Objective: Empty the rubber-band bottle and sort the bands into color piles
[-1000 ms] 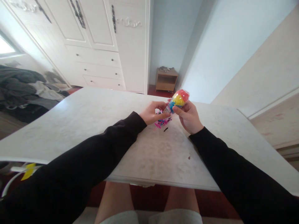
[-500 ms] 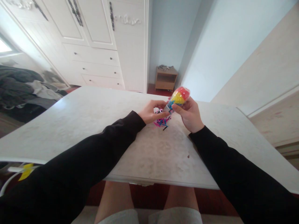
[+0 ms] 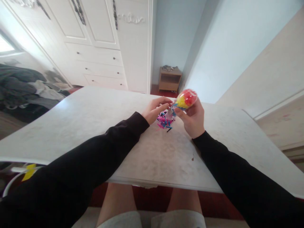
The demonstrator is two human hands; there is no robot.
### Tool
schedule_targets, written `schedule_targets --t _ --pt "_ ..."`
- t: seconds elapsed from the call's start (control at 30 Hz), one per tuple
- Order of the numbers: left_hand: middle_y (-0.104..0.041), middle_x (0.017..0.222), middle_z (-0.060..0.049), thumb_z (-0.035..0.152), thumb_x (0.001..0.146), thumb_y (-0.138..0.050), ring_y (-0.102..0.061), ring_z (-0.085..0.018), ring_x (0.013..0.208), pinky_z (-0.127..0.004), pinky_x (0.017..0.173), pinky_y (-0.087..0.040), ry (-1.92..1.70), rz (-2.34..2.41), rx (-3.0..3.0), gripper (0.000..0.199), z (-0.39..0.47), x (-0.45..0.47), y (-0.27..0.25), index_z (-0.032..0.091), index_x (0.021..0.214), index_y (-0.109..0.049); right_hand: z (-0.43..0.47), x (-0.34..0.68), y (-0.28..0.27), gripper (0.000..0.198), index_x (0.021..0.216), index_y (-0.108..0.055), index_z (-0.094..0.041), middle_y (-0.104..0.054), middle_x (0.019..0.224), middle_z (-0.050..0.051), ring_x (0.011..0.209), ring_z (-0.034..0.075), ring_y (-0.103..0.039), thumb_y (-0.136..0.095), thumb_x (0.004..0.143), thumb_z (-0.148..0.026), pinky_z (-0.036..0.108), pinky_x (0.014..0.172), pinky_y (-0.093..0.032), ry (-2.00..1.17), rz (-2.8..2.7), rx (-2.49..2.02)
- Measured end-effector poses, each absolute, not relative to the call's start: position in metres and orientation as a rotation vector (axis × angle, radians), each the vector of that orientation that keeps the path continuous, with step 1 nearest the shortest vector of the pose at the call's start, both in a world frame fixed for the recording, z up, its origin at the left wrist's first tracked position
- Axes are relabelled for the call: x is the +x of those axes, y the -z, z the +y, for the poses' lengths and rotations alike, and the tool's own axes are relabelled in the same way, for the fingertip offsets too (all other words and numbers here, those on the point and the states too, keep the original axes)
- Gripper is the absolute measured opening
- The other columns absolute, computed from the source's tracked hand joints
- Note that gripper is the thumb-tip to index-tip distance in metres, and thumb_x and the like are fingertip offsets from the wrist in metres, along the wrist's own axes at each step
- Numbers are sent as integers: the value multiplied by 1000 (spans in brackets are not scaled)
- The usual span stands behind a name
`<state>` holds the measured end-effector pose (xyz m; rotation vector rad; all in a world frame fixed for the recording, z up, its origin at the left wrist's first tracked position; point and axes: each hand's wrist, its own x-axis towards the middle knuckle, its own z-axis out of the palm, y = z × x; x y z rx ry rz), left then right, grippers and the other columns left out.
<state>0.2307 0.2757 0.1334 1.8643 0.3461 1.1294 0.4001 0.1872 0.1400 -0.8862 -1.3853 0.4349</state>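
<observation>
1. Work surface: a pale, mottled, smooth-faced tabletop [image 3: 152,152] in a room with pale blue walls [image 3: 175,38].
2. Right hand [image 3: 193,118]: grasps a clear plastic, round-ended container [image 3: 186,98] filled with red, yellow and blue layers; thumb on the near side.
3. Left hand [image 3: 156,109]: fingers loosely bent beside the container's narrow end; contact cannot be told.
4. Container position: above the table's far half, tilted. Long axis runs diagonally; the wide red end points up, right and away from the person, the narrow end down-left.
5. Below the narrow end: a heap of small pink, black and blue strips [image 3: 163,123].
6. Beyond the table: a white panelled wardrobe [image 3: 135,50] and a small brown wooden cabinet [image 3: 169,86].
7. Far left: heaped dark grey fabric [image 3: 19,85].
</observation>
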Motion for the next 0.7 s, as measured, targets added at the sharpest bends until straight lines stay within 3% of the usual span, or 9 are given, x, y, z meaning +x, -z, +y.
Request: schedule_targets --t 0.5,0.7 --pt "-76 101 -8 39 90 -62 -70 -22 95 -39 87 -54 -1136 417 1904 27 275 232 -131 17 104 -69 194 407 -130 70 140 -56 -40 -69 124 8 125 36 -68 -81 82 -71 60 104 -59 -381 -1323 -901" --pt "-75 99 -8 37 87 -63 -70 -21 93 -38 85 -53 -1121 410 1900 26 274 232 -132 17 102 -69 195 410 -129 71 142 -55 -41 -67 132 8 124 36 -67 -82 82 -68 56 98 -61 -387 -1378 -862"
